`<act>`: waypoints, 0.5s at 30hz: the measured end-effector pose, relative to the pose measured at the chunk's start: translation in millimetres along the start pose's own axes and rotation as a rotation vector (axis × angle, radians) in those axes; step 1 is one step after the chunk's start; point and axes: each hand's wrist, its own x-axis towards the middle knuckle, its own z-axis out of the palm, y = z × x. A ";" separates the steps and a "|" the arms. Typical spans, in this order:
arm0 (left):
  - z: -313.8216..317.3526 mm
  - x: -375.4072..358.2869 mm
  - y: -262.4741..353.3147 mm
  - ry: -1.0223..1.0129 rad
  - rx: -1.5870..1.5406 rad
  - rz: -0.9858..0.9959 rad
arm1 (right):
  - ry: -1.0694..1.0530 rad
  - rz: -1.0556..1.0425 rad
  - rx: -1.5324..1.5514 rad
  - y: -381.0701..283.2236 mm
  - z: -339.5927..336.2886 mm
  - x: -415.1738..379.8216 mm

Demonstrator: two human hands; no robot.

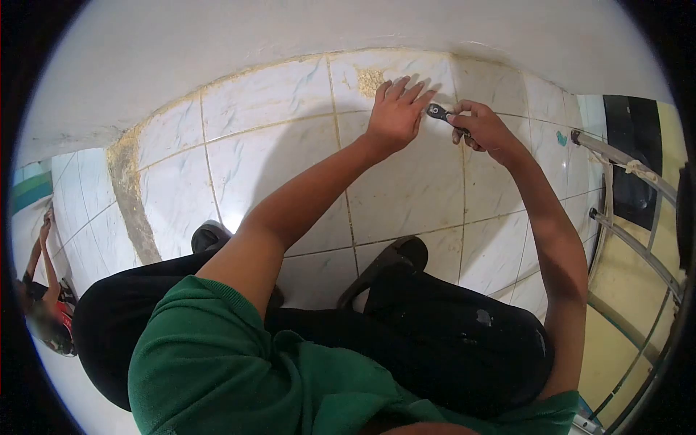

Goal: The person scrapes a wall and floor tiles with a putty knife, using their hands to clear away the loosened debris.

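Observation:
My left hand (397, 114) lies with its fingers spread on the white marbled tiles (406, 177), just below a rough yellowish patch (370, 83). To its right, my right hand (484, 129) is closed around the handle of a small black tool (438, 112). The tool's rounded head points toward my left hand, with a small gap between them. Part of the handle is hidden by my fingers, and whatever lies under the head is too small to tell.
A metal ladder-like frame (631, 161) stands at the right. Another person (47, 304) is at the far left edge. A rough grey strip (135, 196) runs between tiles at the left. My sandalled feet are below my hands, and a pale wall (290, 43) borders the tiles.

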 end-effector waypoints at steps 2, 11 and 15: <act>2.1 -0.3 -5.8 0.014 -0.034 0.062 | -0.008 0.008 -0.017 -0.4 2.8 -3.5; 28.0 -19.8 -18.2 0.105 -0.257 0.196 | -0.114 0.128 0.077 23.7 23.2 -10.2; 29.7 -24.6 -22.5 0.076 -0.230 0.236 | -0.143 0.112 0.091 28.9 29.6 -6.8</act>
